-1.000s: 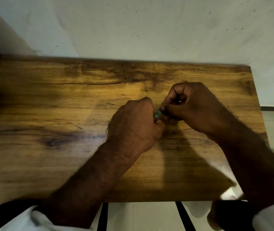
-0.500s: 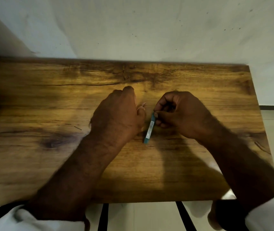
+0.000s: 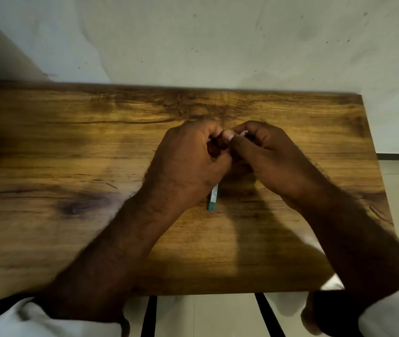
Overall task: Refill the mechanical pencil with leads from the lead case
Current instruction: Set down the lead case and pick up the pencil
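Over the middle of the wooden bench [image 3: 72, 147] your two hands meet, fingertips pressed together above the far half of the board. Your left hand [image 3: 184, 164] is curled into a loose fist, knuckles toward the wall [image 3: 218, 40], thumb and forefinger pinched at the top. Your right hand [image 3: 266, 156] mirrors it, fingers bent inward, its thumbnail facing up right against the left fingertips. Something small and pale with a pinkish tint [image 3: 243, 133] shows at the pinch point of your right fingers; it is too blurred and too hidden to tell whether it is part of the pencil, so what each hand grips cannot be told. Both hands are clenched around that shared point.

Just below your left palm the lead case [image 3: 213, 199] lies on the bench. You can see only its near end: a slim, flat, teal stick with a pale label strip running along its length, lying nearly straight toward you with a slight tilt. Its far end disappears under the heel of your left hand, and whether the hand touches it cannot be told.

Your forearms come in from the near corners, white sleeves [image 3: 47, 319] pushed up at the bottom edge. Dark grain and a knot mark the board's left side, and two thin loose strokes [image 3: 111, 184] lie on the wood left of your left wrist.
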